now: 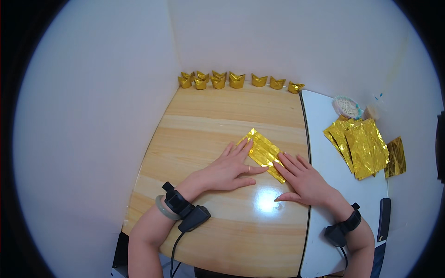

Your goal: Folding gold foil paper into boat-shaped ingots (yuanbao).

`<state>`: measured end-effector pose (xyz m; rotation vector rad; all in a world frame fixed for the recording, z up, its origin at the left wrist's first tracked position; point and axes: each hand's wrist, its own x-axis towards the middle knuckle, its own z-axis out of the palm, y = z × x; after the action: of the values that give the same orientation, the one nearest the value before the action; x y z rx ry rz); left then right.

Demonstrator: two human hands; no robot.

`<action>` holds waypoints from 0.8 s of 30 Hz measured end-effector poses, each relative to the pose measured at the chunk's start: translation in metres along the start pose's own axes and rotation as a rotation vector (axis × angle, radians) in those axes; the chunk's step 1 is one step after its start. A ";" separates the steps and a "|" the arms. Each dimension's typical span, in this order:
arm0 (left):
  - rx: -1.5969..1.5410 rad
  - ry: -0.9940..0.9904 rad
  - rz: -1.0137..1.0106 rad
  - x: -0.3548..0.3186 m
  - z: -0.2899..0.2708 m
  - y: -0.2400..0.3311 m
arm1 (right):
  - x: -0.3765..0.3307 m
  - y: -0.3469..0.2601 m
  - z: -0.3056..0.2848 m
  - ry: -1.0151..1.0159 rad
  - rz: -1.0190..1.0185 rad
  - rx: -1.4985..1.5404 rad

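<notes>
**Flat Hands Press Gold Foil on Wooden Table**

Two forearms wearing black wrist devices enter from the lower edge; the left hand (229, 169) lies flat, fingers spread, on a folded gold foil sheet (263, 152) at the middle of the wooden table (208, 120); the right hand (303, 178) presses its near end, fingers extended; folded gold ingots (236, 80) line the far edge; loose gold sheets (361, 146) rest on the white side table (320, 120).

Both hands lie flat, fingers spread: left hand (227, 169) beside right hand (303, 180).
</notes>
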<state>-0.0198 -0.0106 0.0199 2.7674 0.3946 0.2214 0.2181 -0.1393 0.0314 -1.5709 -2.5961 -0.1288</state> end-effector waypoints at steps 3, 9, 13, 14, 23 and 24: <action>-0.020 0.069 0.006 0.000 -0.003 0.004 | 0.001 0.000 -0.006 0.048 0.015 0.002; -0.418 0.168 0.106 0.005 0.004 0.000 | 0.005 -0.003 -0.007 0.251 -0.194 0.081; -0.574 0.068 0.059 0.005 -0.003 0.003 | 0.002 -0.006 -0.007 0.329 -0.295 0.055; -0.576 0.069 0.061 0.005 -0.002 0.003 | 0.002 -0.007 -0.007 0.322 -0.298 0.062; -0.528 0.097 0.183 0.004 0.002 0.001 | 0.004 -0.008 -0.007 0.343 -0.287 0.100; -0.522 0.099 0.179 0.004 0.002 0.000 | 0.006 -0.008 -0.007 0.344 -0.239 0.110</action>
<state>-0.0157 -0.0099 0.0179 2.2786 0.0902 0.4372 0.2090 -0.1385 0.0391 -1.0878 -2.4570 -0.2464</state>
